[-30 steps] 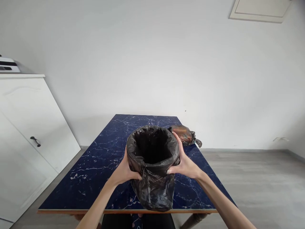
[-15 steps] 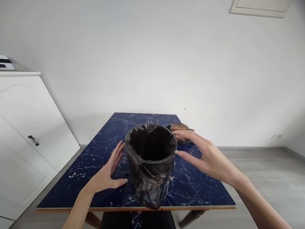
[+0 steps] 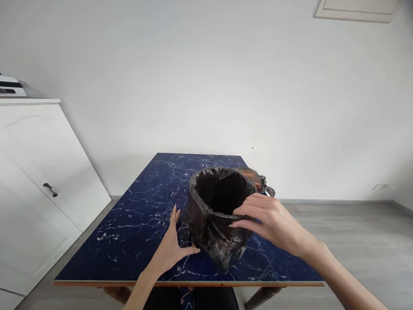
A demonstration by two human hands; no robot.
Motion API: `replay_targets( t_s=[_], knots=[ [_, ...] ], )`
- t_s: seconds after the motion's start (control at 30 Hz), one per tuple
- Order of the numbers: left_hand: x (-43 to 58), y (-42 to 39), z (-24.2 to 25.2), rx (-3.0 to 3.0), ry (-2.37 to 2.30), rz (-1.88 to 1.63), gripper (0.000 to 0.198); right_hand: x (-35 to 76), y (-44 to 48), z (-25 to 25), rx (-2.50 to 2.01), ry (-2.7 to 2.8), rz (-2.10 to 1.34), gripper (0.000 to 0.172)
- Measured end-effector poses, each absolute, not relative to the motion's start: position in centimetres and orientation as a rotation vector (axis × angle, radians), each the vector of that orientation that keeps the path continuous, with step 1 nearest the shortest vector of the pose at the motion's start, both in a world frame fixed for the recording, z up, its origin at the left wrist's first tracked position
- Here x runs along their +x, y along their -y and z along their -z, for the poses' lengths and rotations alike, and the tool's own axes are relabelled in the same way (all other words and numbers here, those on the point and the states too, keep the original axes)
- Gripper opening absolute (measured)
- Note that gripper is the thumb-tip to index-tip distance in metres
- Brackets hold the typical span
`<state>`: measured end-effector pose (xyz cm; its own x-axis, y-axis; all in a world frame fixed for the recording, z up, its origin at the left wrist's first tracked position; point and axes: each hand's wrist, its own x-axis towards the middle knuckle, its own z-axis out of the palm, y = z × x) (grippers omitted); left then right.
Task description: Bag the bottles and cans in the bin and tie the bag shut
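Observation:
A round bin lined with a black plastic bag stands on the blue marble-patterned table, its dark mouth facing up and the bag folded over the rim. My right hand pinches the rim with the bag at the near right, fingers over the inner side and thumb outside. Beside the bin's lower left side is my left hand, fingers spread and thumb pointing toward the bag; whether the thumb touches it I cannot tell. Behind the bin lies a tied dark see-through bag with something orange-brown inside, partly hidden.
A white cabinet with a black handle stands at the left, a white and black device on top. The table's wooden front edge is close to me. A white wall rises behind the table.
The bin has shifted to the right and turned a little. My right hand has closed on its rim, and my left hand has followed rightward, staying open. The camera has moved slightly.

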<state>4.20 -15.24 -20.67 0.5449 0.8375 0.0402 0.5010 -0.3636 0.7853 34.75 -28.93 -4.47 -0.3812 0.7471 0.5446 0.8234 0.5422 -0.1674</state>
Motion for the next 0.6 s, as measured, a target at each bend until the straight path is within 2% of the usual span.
replay_targets(
  t_s=[0.2,0.4,0.6],
  knots=[
    [3.7,16.2,22.8,2.065,-1.164,-0.462,0.11,38.0,31.7,5.3,-1.425,2.134,0.305,0.022],
    [3.6,16.5,23.0,2.124,-1.188,-0.54,0.079,42.4,33.9,6.7,-1.557,1.986,0.459,0.033],
    [3.4,16.6,23.1,2.126,-1.16,-0.576,0.065,47.2,35.3,8.6,-1.708,1.878,0.601,0.038]
  ],
)
